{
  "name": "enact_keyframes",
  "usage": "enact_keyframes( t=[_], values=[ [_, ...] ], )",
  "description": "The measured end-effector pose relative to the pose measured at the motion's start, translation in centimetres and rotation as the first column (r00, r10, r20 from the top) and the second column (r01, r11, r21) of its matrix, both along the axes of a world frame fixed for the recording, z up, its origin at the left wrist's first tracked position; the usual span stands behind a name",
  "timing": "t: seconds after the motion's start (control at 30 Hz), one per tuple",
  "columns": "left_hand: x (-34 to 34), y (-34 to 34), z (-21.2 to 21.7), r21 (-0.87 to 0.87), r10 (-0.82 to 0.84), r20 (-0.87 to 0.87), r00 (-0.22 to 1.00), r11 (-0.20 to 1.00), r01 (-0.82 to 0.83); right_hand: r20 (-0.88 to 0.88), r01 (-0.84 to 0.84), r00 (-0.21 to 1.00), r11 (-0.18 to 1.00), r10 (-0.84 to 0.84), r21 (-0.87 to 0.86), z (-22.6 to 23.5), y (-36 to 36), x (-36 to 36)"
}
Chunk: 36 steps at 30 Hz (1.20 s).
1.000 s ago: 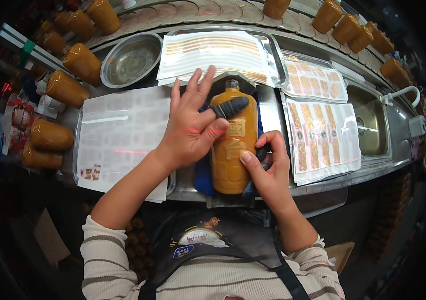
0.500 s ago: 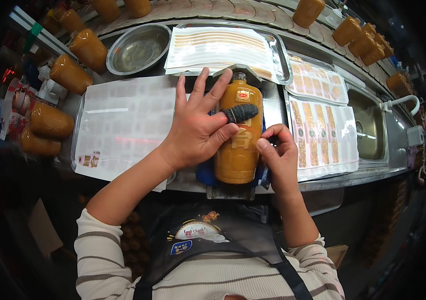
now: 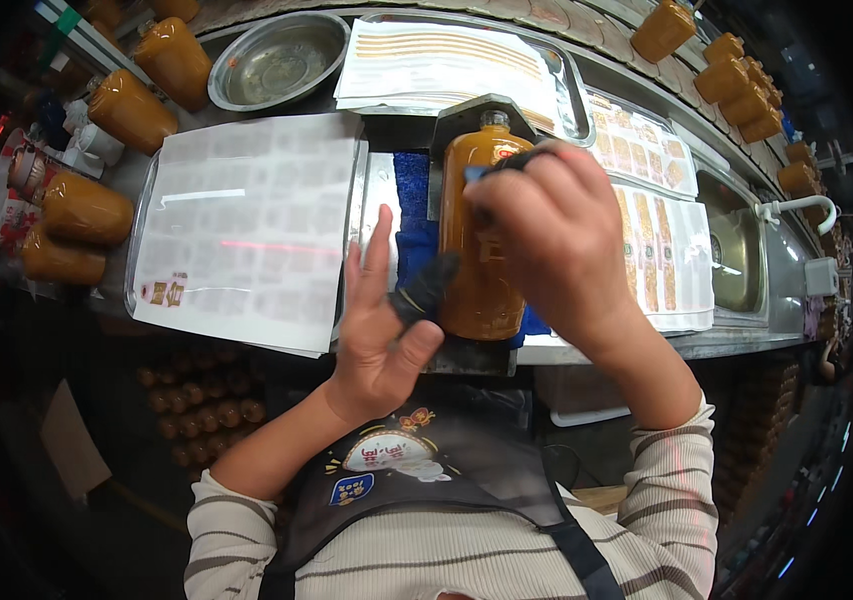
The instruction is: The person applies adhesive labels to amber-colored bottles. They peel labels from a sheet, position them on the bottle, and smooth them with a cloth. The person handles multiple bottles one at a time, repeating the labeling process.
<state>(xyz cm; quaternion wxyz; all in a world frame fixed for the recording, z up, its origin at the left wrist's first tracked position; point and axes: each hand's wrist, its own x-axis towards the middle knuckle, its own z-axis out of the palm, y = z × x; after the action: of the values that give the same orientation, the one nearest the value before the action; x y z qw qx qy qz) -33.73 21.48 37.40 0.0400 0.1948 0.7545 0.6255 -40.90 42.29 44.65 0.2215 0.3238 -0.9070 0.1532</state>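
An amber-brown bottle (image 3: pixel 477 290) lies in a metal holder (image 3: pixel 444 127) on a blue cloth (image 3: pixel 413 195), its neck pointing away from me. My left hand (image 3: pixel 379 335) is beside the bottle's lower left side, fingers apart, with a black finger sleeve (image 3: pixel 427 288) on one finger reaching to the glass. Over the bottle's upper right, my right hand (image 3: pixel 562 225) is closed round a dark tool with a bluish end (image 3: pixel 475 173). Motion blurs this hand, and the tool's exact kind is hidden. Part of the bottle's front label is covered by it.
A tray with a white decal sheet (image 3: pixel 247 240) lies left. Behind are a steel bowl (image 3: pixel 282 65) and gold-striped sheets (image 3: pixel 447 70). Gold decal sheets (image 3: pixel 692 260) and a sink (image 3: pixel 737 290) are right. Several brown bottles (image 3: pixel 87 208) stand or lie around the bench.
My right hand has moved from the bottle's lower right edge up across its top, now gripping a dark tool. My left hand has drawn back toward me and down the bottle's left side.
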Motion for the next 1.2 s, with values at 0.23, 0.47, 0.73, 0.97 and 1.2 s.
enact_keyframes(
  t=[0.23,0.47,0.73,0.97,1.2],
  values=[
    [-3.0,1.0,2.2,0.310,0.066,0.417,0.906,0.927,-0.210,0.301,-0.236,0.904,0.943,0.302,-0.236,0.8,0.5,7.0],
    [-5.6,5.3,1.0,0.365,-0.110,0.622,0.775,0.917,-0.162,0.456,0.277,0.890,0.764,0.025,-0.583,-1.3,1.3,10.4],
    [-5.6,5.4,1.3,0.357,-0.078,0.576,0.814,0.919,-0.165,0.693,0.689,0.718,0.205,-0.062,-0.696,-3.3,3.3,6.9],
    [-4.9,4.0,-0.2,-0.146,0.087,0.011,0.996,0.986,-0.084,0.681,0.691,0.720,0.240,-0.136,-0.682,-5.4,5.2,6.9],
    [-5.1,2.0,1.4,-0.552,-0.329,-0.439,0.836,0.833,0.038,0.760,0.797,0.591,-0.053,0.271,-0.601,-4.5,4.6,8.1]
  ],
)
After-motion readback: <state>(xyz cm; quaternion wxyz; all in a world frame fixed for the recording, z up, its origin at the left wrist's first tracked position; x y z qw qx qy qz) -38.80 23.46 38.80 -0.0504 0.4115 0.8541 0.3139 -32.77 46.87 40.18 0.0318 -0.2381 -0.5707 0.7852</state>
